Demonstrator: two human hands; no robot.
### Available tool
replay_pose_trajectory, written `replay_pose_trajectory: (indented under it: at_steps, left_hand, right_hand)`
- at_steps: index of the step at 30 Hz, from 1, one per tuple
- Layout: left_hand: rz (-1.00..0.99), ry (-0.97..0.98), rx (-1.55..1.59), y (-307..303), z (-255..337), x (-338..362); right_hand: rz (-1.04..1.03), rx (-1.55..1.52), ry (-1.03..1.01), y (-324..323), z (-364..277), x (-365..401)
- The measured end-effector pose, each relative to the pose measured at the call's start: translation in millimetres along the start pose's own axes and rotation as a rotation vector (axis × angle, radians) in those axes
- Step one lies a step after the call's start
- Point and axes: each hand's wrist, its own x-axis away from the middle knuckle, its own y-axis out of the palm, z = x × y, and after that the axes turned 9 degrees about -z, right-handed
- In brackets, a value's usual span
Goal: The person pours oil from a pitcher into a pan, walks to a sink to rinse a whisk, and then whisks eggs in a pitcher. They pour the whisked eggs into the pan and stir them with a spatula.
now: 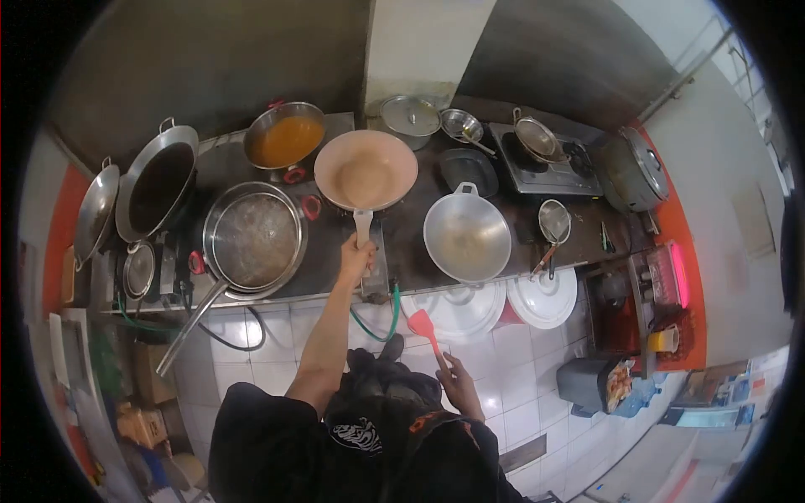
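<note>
My left hand (358, 256) is closed around the pale handle of a pink pan (366, 170), which sits at the back middle of the counter and has a light brown patch at its bottom. Lower and to the right, my right hand (457, 382) grips a red spatula (423, 325) by its handle, its head pointing up over the floor in front of the counter. Between the two, further right, a silver wok (467, 237) stands on the counter. Left of the pan is a strainer (255, 241) resting on a steel pot with red handles.
An orange-filled pan (288, 141) and a dark-filled wok (163, 189) stand to the left. A lidded pot (410, 116), a stove (549, 172) and a large pot (635, 170) are behind and right. White-lidded buckets (542, 298) stand below the counter edge.
</note>
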Motion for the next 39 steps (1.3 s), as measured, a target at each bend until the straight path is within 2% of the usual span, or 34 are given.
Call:
replay_pose_trajectory:
  at_steps: [2,6,8,11,13,15,16,17,18,20,21,24,26,28,29,33,36,37,39]
  left_hand:
    - [0.025,0.000,-0.027,3.2,-5.6,-5.3]
    - [0.067,-0.027,-0.061,12.0,-8.4,-7.9]
    - [0.117,-0.085,-0.114,15.0,-4.1,1.0]
    - [0.308,-0.066,-0.249,0.1,-35.1,42.9]
    - [0.325,-0.515,-0.197,-11.8,-46.5,97.3]
    - [0.240,-0.631,-0.067,2.6,-51.0,144.4]
    - [0.211,-0.693,0.022,-17.3,-95.2,157.3]
    - [0.103,-0.743,0.001,-19.7,-91.9,163.7]
    - [-0.005,-0.795,-0.014,-21.2,-88.6,171.9]
    - [0.080,-0.690,0.094,-42.9,-94.4,188.7]
    - [0.124,-0.628,0.150,-51.0,-97.5,193.2]
    - [0.568,-0.419,0.432,-53.7,-73.1,201.4]
    - [0.654,-0.419,0.360,-82.0,-69.2,216.9]
    - [0.661,-0.382,0.302,-100.8,-47.4,235.2]
    - [0.727,-0.385,0.240,-102.3,-31.2,241.9]
    - [0.719,-0.224,0.381,-156.2,-25.9,284.4]
    - [0.717,-0.136,0.395,-186.0,-27.9,311.6]
    - [0.559,-0.077,0.257,-191.2,-26.2,321.7]
    - [0.882,-0.136,0.336,-198.0,-26.5,330.0]
  right_hand:
    - [-0.035,0.060,-0.009,-18.8,-16.5,-24.8]
    - [-0.007,0.138,-0.232,-35.8,7.4,-93.4]
    - [-0.166,-0.112,-0.098,-36.8,-4.1,-115.2]
    - [-0.388,-0.435,0.056,-23.9,-11.8,-144.7]
    - [-0.513,-0.581,0.111,-1.7,-12.2,-153.7]
    - [-0.619,-0.487,0.132,26.1,-7.4,-159.7]
    - [-0.671,-0.440,0.141,41.0,-3.9,-161.3]
    - [-0.795,-0.342,0.157,55.8,-0.5,-163.4]
    - [-0.849,-0.368,0.121,71.3,1.0,-164.7]
    - [-0.961,-0.421,0.062,99.2,6.9,-165.6]
    - [-0.930,-0.241,-0.113,104.5,7.8,-175.6]
    - [-0.774,-0.989,0.421,130.9,12.5,-216.5]
    - [-0.439,-1.269,0.383,168.1,34.1,-250.2]
    - [-0.307,-1.672,0.349,195.9,58.2,-283.7]
    - [-0.228,-1.875,0.325,207.1,63.0,-290.6]
    - [-0.219,-2.130,0.085,217.5,46.9,-283.1]
    - [-0.218,-2.098,0.111,219.1,46.6,-280.7]
    - [-0.289,-2.110,0.089,216.7,47.3,-278.0]
    - [-0.275,-2.024,0.124,214.0,73.8,-284.0]
